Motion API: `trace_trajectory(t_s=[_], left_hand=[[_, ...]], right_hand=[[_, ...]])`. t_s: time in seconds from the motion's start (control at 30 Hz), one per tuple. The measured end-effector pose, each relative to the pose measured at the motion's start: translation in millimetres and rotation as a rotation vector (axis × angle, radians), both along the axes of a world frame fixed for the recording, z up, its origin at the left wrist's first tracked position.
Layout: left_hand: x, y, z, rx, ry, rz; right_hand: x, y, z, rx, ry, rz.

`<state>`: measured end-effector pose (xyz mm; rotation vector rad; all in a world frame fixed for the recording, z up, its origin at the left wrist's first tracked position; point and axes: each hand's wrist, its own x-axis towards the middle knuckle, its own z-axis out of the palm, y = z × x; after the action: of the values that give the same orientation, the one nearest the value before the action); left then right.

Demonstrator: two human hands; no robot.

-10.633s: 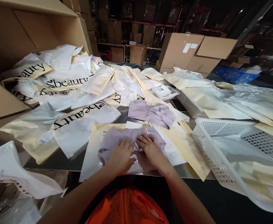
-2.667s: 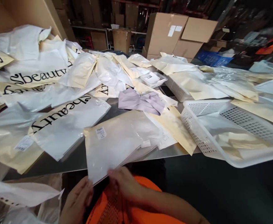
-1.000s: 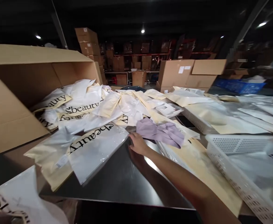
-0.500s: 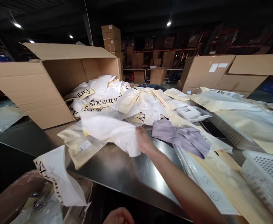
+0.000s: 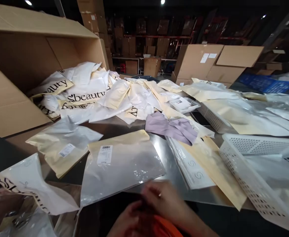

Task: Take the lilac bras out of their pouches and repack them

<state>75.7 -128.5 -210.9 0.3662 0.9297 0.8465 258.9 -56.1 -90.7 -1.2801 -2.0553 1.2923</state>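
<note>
Labelled plastic bag (image 5: 127,174) lies flat at the front of the metal table (image 5: 172,179), its barcode label up at 11 o'clock on its face, its near left corner reaching past the table edge. With the bag as the dial's centre, the right hand (image 5: 162,199) is at 4 o'clock, just beside the bag's near right corner, and the left hand (image 5: 128,217) is at 6 o'clock, below the bag's near edge. Both hands are blurred with their fingers bent; I cannot tell whether they are clamped on anything. At 2 o'clock sits a lavender garment (image 5: 170,126), bunched up; at 3 o'clock, a white perforated basket (image 5: 248,184). A second labelled bag (image 5: 67,138) lies near at 10 o'clock, and at 11 o'clock a heap of printed bags (image 5: 85,95) spills from a cardboard box (image 5: 11,105)
</note>
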Motion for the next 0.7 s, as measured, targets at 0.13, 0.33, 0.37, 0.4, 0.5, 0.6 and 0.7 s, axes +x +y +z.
trace_trajectory(t_s=[0.13,0.33,0.37,0.4,0.5,0.6,0.7], left_hand=[[2.0,-7.1,11.6,-0.082,0.017,0.134],[29.7,9.7,35.9,-0.068,-0.009,-0.039],[36.4,12.9,38.7,-0.063,-0.013,-0.050],[43.2,15.7,41.0,-0.053,-0.013,-0.053],[62.1,20.2,44.6,0.001,0.007,-0.031],[72.8,22.8,46.7,0.018,0.055,0.067],[60.4,28.0,52.2,-0.060,0.110,0.263]], right_hand=[[38.7,48.2,1.1,0.181,-0.662,-0.401],[27.0,42.1,-22.2,0.071,-0.703,-0.202],[22.2,35.9,-22.1,0.049,-0.648,-0.169],[17.6,29.3,-21.6,0.011,-0.551,-0.138],[4.3,9.7,-23.0,-0.124,-0.185,-0.096],[-4.6,-2.3,-32.0,-0.384,0.183,-0.132],[4.2,3.0,-40.2,-0.561,0.509,-0.284]])
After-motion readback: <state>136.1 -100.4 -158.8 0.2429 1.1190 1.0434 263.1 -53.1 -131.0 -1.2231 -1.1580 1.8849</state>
